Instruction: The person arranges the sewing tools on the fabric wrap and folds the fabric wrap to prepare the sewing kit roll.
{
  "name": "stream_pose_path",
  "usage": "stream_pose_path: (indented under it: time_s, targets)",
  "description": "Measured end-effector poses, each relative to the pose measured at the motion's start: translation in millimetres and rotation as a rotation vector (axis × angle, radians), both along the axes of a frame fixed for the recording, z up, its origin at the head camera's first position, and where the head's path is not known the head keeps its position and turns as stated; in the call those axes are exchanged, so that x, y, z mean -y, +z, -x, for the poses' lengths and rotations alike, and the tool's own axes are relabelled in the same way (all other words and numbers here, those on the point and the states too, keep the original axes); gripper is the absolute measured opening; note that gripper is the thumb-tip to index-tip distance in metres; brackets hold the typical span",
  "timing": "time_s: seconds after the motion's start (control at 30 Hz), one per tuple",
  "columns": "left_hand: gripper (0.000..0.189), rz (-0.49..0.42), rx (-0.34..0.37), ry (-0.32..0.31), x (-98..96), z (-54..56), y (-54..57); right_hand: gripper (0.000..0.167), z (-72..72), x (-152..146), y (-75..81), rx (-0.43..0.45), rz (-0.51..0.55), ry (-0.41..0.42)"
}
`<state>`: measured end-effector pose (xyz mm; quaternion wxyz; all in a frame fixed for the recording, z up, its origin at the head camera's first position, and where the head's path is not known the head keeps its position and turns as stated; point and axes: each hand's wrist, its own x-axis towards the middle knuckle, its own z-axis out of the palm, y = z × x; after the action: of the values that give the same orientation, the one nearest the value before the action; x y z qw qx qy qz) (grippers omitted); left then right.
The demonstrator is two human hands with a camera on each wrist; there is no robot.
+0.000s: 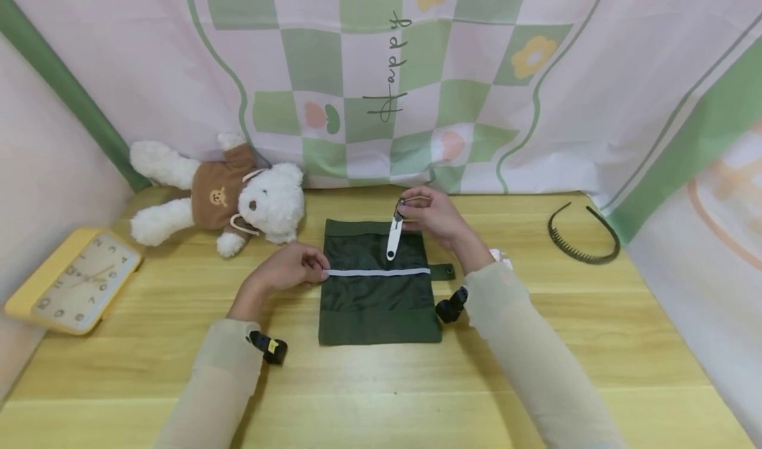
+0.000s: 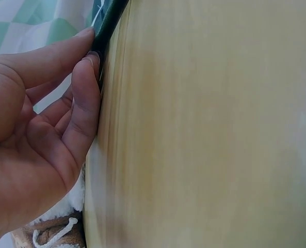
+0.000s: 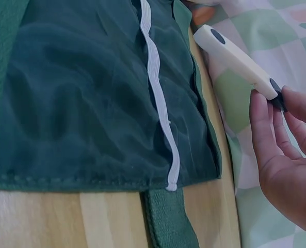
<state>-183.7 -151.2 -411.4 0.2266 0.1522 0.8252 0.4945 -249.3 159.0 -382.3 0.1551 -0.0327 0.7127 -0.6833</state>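
Note:
A dark green fabric organizer (image 1: 381,326) lies unfolded on the table, a white elastic band (image 1: 381,272) running across its middle. My left hand (image 1: 292,266) pinches the organizer's left edge beside the end of the band; in the left wrist view, thumb and forefinger meet on that green edge (image 2: 109,26). Above the organizer's upper half, my right hand (image 1: 437,217) holds a slim white tool (image 1: 393,237) by its black end, its white end pointing down toward the band. The right wrist view shows thumb and fingers gripping the tool (image 3: 238,62); its exact kind is unclear.
A white plush bear (image 1: 274,201) in a brown top lies at the back left, near a yellow clock (image 1: 77,280). At the right sits a black toothed headband (image 1: 586,254). A snap strap (image 1: 442,272) sticks out from the organizer's right side. Behind hangs a checked curtain (image 1: 369,59).

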Motion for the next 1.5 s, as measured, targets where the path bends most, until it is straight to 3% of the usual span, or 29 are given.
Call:
stream_pose_path:
  time_s: [0.7, 1.07, 1.5]
  targets:
    - [0.004, -0.014, 0.006, 0.008, -1.7, -2.0, 1.1, 0.042, 0.6, 28, -8.1, 0.061, 0.063, 0.053]
    - [0.006, -0.012, 0.025, 0.013, -0.9, -1.9, 0.7, 0.032, 2.0, 40, -13.0, 0.088, 0.060, 0.069]
    - [0.004, -0.018, 0.002, 0.002, 0.6, -1.7, -1.3, 0.041, 0.1, 56, -18.2, 0.091, 0.037, 0.059]
